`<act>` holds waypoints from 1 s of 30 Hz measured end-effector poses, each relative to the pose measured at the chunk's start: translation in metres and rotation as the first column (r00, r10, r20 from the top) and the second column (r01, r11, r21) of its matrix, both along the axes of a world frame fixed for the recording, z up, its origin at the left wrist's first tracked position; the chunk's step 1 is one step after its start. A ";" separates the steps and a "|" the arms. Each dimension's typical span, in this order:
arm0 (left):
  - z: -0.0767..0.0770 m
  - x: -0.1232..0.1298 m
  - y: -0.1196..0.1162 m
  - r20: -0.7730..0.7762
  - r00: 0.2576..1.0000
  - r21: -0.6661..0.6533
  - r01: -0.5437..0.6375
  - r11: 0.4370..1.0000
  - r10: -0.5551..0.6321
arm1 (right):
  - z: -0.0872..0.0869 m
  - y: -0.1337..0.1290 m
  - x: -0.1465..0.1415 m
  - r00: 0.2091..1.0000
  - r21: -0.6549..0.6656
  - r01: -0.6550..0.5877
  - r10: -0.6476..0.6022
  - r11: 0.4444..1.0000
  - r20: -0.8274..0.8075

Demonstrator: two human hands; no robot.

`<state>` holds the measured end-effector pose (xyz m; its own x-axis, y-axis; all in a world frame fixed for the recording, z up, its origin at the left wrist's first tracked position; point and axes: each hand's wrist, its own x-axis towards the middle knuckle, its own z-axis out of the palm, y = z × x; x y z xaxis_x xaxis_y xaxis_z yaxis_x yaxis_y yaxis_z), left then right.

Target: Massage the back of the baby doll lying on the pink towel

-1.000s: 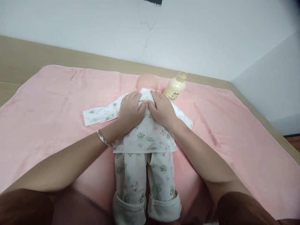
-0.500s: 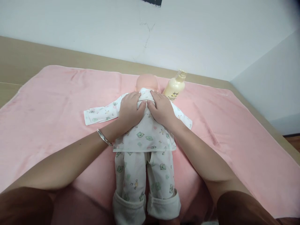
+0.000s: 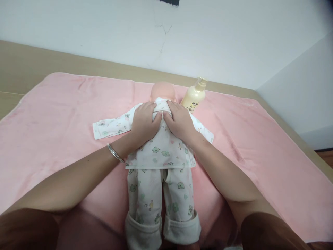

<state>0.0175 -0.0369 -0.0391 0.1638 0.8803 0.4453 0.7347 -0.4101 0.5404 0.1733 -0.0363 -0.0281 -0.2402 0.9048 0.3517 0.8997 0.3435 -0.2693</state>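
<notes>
A baby doll (image 3: pixel 163 91) lies in the middle, its head away from me and its face out of sight. It wears a white printed shirt (image 3: pixel 161 154) and matching trousers (image 3: pixel 149 198) with rolled-up cuffs. My left hand (image 3: pixel 145 119) lies flat on the upper left of the shirt, with a silver bangle (image 3: pixel 115 152) at the wrist. On the upper right of the shirt rests my right hand (image 3: pixel 180 119), fingers stretched toward the collar. The two thumbs almost meet at the middle. Neither hand grips anything.
A pale yellow pump bottle (image 3: pixel 194 95) leans beside the doll's head on the right. Under everything spreads a pink blanket (image 3: pixel 65 111) on a wooden surface (image 3: pixel 26 59). A white wall (image 3: pixel 104 31) rises behind it.
</notes>
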 end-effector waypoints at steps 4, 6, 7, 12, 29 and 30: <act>0.000 0.000 0.000 0.010 1.000 -0.006 0.004 1.000 -0.004 | -0.001 0.001 0.000 1.000 0.001 -0.003 0.003 1.000 -0.010; 0.000 0.000 0.000 0.014 1.000 -0.010 0.005 1.000 -0.005 | -0.001 0.001 0.000 1.000 0.001 -0.009 0.009 1.000 -0.023; 0.000 0.000 0.000 0.014 1.000 -0.012 0.003 1.000 -0.003 | -0.001 0.001 0.000 1.000 0.003 -0.010 0.010 1.000 -0.028; 0.000 0.000 0.001 0.013 1.000 -0.013 0.002 1.000 -0.002 | -0.002 0.001 0.000 0.999 0.011 -0.008 0.008 1.000 -0.037; -0.001 0.001 0.001 0.015 1.000 -0.010 -0.007 1.000 0.007 | -0.002 0.002 0.001 0.999 0.014 -0.004 0.004 1.000 -0.035; -0.001 0.001 0.001 0.013 1.000 -0.009 -0.007 1.000 0.007 | -0.002 0.002 0.001 0.999 0.013 -0.004 0.004 1.000 -0.034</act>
